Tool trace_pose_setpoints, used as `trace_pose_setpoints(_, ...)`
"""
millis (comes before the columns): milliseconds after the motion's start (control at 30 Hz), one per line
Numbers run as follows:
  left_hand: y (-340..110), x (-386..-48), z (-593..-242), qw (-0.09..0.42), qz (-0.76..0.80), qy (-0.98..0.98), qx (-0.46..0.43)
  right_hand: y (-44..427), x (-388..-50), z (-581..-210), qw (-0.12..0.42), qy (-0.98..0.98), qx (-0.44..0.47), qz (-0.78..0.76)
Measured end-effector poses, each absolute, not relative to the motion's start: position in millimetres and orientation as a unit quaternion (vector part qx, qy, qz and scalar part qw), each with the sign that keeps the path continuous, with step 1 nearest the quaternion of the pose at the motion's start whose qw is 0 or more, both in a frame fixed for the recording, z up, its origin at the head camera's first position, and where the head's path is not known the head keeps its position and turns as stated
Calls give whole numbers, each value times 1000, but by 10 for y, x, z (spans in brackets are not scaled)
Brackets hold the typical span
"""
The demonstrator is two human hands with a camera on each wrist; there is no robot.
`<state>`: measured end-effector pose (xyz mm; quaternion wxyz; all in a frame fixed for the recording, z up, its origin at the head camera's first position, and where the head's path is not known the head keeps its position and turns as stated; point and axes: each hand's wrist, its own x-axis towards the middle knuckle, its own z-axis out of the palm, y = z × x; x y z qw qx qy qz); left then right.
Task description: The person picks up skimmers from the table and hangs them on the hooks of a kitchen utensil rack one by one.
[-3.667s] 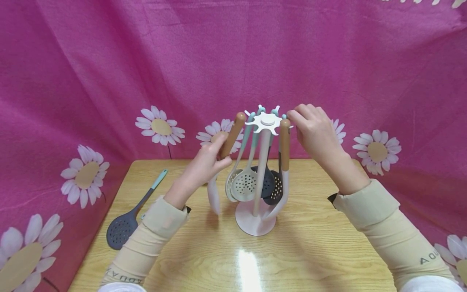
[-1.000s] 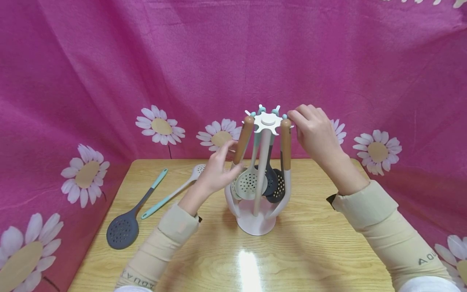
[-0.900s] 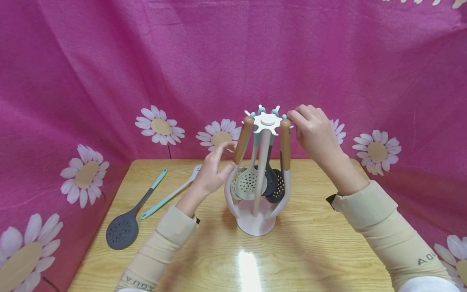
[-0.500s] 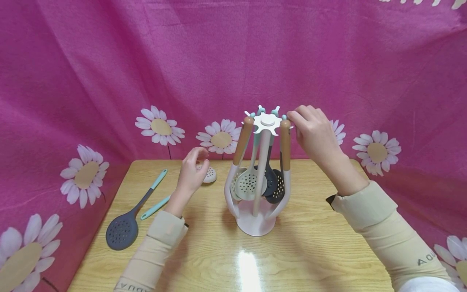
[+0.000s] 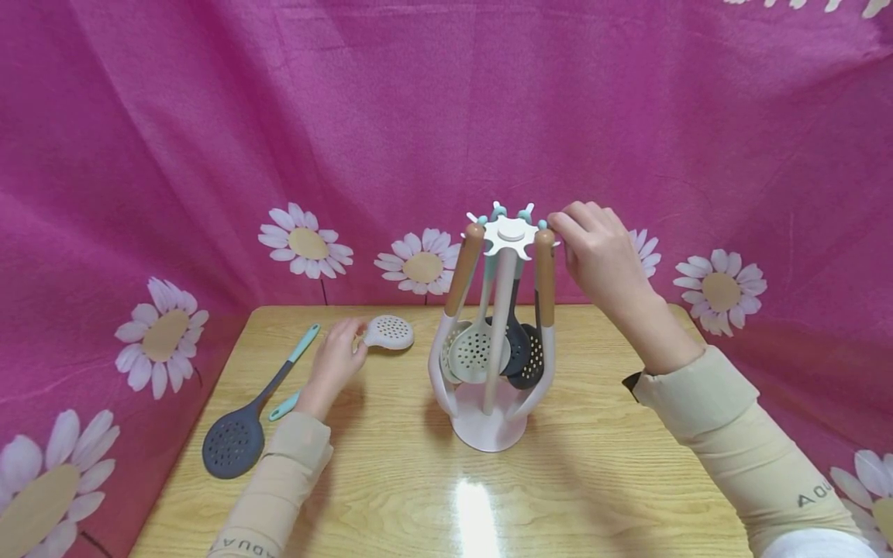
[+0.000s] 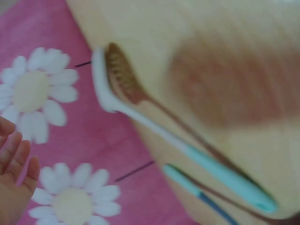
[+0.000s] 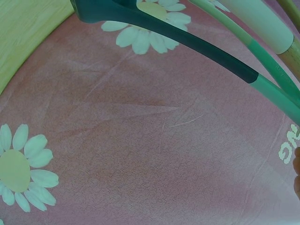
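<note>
My left hand (image 5: pixel 337 360) is over the light skimmer (image 5: pixel 391 332) lying on the table, hiding its middle; contact is unclear. In the left wrist view the hand (image 6: pixel 16 173) has loosely extended fingers, apart from the skimmer (image 6: pixel 154 125) with its mint handle. At the top of the white rack (image 5: pixel 512 229), the curled fingers of my right hand (image 5: pixel 603 252) pinch the edge beside a mint handle end. Two brown-handled utensils (image 5: pixel 465 267) and several mint-handled ones hang around the post. Only fingertips (image 7: pixel 297 173) show in the right wrist view, near mint handles (image 7: pixel 276 99).
A dark slotted turner (image 5: pixel 233 443) with a mint handle lies at the table's left side. The rack's round base (image 5: pixel 488 426) stands on the wooden table (image 5: pixel 593 473). Pink cloth (image 5: pixel 446 116) with daisies hangs behind and at both sides.
The left hand has let go of the left brown-handled utensil, which now hangs on the rack, and has moved left and down to the light skimmer. The right hand has stayed in place.
</note>
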<state>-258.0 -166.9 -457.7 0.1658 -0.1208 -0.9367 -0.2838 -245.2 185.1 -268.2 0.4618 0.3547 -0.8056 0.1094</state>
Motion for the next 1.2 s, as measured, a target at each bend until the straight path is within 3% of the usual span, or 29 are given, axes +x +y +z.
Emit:
trace_pose_setpoints(233, -1855, -2610, -5015, 195, -390, -898, -63, 1856, -2454, -2683, 462, -806, 354, 108)
trace_pose_setpoints(433, -1868, -2566, -5228, 189, -452, -869, 70, 1859, -2453, -2680, 460, -808, 353, 107)
trace_pose_setpoints(600, -1779, -2458, -5267, 152, -499, -826, 213, 1860, -2449, -2675, 461, -807, 352, 110)
trace_pose_setpoints(800, -1765, -2440, -5406, 88, -686, -648, 319, 1854, -2450, -2673, 462, -805, 354, 111)
trace_pose_setpoints(1067, -1764, -2413, -5330, 40, -782, -508, 359, 1863, -2451, -2681, 463, -806, 351, 115)
trace_pose_setpoints(1200, -1804, -2475, -5380, 48, -815, -444, 369, 1867, -2444, -2677, 460, -808, 350, 114)
